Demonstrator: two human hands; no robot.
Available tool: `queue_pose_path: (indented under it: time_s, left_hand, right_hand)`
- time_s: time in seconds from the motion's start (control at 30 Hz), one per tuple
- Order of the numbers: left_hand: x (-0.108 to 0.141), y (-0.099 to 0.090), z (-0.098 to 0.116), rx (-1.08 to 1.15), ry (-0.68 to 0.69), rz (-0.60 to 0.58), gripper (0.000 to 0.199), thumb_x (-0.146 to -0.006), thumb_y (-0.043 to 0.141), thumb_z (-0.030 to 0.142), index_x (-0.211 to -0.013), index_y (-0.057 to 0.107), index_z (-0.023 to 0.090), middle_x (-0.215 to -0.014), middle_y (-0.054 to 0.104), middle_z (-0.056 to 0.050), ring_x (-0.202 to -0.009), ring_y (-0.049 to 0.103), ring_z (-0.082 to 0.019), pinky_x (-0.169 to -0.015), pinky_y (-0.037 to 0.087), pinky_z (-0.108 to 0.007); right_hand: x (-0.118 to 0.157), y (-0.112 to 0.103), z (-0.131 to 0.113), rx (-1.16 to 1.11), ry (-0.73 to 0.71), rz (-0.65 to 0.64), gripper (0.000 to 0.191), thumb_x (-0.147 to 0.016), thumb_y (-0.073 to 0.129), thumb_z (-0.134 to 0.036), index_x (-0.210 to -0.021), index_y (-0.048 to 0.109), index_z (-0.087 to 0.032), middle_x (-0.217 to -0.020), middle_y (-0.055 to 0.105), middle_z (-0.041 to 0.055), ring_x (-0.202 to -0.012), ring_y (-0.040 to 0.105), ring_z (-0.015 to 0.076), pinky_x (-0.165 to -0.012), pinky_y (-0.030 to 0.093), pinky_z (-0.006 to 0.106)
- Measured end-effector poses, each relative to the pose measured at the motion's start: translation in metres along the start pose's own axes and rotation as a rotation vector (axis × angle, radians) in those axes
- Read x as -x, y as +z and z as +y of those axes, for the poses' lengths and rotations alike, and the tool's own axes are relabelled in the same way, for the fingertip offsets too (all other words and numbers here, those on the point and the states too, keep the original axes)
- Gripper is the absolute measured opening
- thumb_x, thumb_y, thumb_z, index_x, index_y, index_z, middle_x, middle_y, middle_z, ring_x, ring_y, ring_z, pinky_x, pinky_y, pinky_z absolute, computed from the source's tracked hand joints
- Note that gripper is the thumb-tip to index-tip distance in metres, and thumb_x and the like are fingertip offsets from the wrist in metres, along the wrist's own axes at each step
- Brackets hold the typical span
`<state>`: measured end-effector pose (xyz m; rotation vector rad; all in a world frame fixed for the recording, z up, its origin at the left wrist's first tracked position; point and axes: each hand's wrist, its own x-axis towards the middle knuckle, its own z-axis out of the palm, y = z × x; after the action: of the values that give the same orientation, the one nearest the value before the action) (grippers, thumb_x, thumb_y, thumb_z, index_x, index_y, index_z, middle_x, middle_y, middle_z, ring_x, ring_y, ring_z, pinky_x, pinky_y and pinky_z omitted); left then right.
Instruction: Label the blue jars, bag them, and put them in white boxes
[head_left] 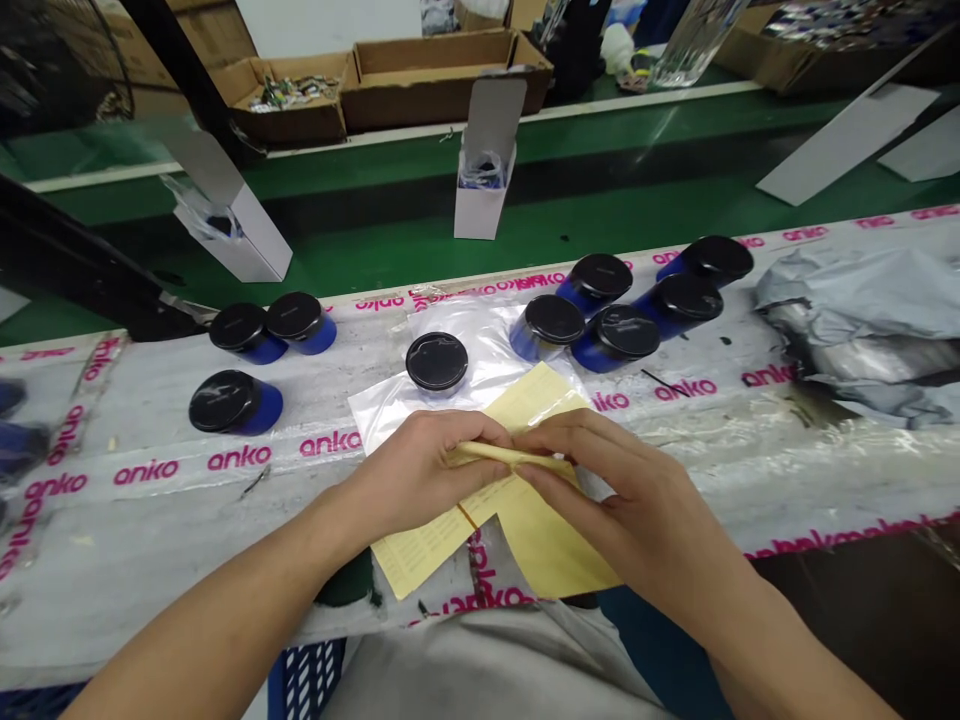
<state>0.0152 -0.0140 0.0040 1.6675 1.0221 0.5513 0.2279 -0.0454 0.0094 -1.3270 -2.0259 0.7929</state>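
Observation:
Both of my hands meet over the front middle of the bench, pinching a folded strip of yellow paper [517, 456]. My left hand [431, 460] grips its left end, and my right hand [607, 470] has the right end between thumb and fingers. Under them lie a yellow printed sheet [420, 550] and a plain-looking yellow sheet [555, 550]; whether these join the strip is hidden by my fingers. Just beyond my hands a blue jar with a black lid [436, 361] stands on a white plastic bag [480, 335].
Several more black-lidded blue jars [615, 338] stand at right, with others at left [236, 402]. Grey plastic bags [877, 310] lie at far right. Open white boxes [480, 205] stand on the green belt [375, 220], below cardboard trays [442, 85]. A black post [187, 80] rises at left.

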Motion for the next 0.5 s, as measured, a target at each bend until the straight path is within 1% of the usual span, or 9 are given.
queue_pose_path:
  time_s: [0.1, 0.17, 0.3, 0.4, 0.5]
  left_hand:
    - [0.0000, -0.0014, -0.0008, -0.013, -0.007, -0.033, 0.013, -0.094, 0.065, 0.027, -0.102, 0.076, 0.025, -0.093, 0.077, 0.002, -0.083, 0.070, -0.016, -0.074, 0.051, -0.026]
    - [-0.0002, -0.0022, -0.0019, -0.020, -0.008, -0.052, 0.015, -0.094, 0.065, 0.029, -0.103, 0.076, 0.024, -0.095, 0.078, 0.001, -0.085, 0.071, -0.016, -0.075, 0.051, -0.026]
    - [-0.0002, -0.0016, -0.0028, -0.011, 0.023, -0.056, 0.016, -0.095, 0.062, 0.024, -0.105, 0.075, 0.023, -0.098, 0.078, 0.002, -0.088, 0.071, -0.014, -0.077, 0.050, -0.024]
    - [-0.0001, -0.0002, -0.0023, -0.018, 0.033, -0.055, 0.014, -0.094, 0.062, 0.023, -0.101, 0.074, 0.022, -0.093, 0.077, 0.003, -0.084, 0.070, -0.013, -0.074, 0.049, -0.024]
    - [-0.0003, 0.0006, -0.0022, -0.018, 0.031, -0.042, 0.013, -0.093, 0.063, 0.022, -0.100, 0.074, 0.021, -0.093, 0.077, 0.003, -0.084, 0.070, -0.013, -0.075, 0.050, -0.024]
  right_hand:
    - [-0.0009, 0.0003, 0.0007, 0.040, -0.081, 0.019, 0.014, -0.099, 0.058, -0.023, -0.105, 0.069, -0.029, -0.095, 0.076, 0.0041, -0.091, 0.072, 0.0230, -0.080, 0.060, 0.037]
    - [-0.0009, -0.0005, 0.0013, 0.073, -0.114, 0.034, 0.013, -0.098, 0.059, -0.019, -0.104, 0.068, -0.027, -0.094, 0.076, 0.0040, -0.089, 0.072, 0.0223, -0.081, 0.060, 0.036]
    - [-0.0017, -0.0038, -0.0007, 0.144, -0.131, 0.009, 0.012, -0.096, 0.061, -0.013, -0.102, 0.066, -0.023, -0.093, 0.075, 0.0039, -0.089, 0.071, 0.0205, -0.076, 0.058, 0.032]
    - [-0.0032, -0.0051, -0.0036, 0.168, -0.141, -0.033, 0.014, -0.096, 0.060, -0.012, -0.104, 0.065, -0.022, -0.094, 0.074, 0.0038, -0.090, 0.070, 0.0201, -0.075, 0.056, 0.031]
    - [-0.0036, -0.0047, -0.0051, 0.176, -0.152, -0.046, 0.015, -0.096, 0.059, -0.011, -0.103, 0.065, -0.022, -0.094, 0.073, 0.0039, -0.089, 0.069, 0.0194, -0.074, 0.055, 0.030]
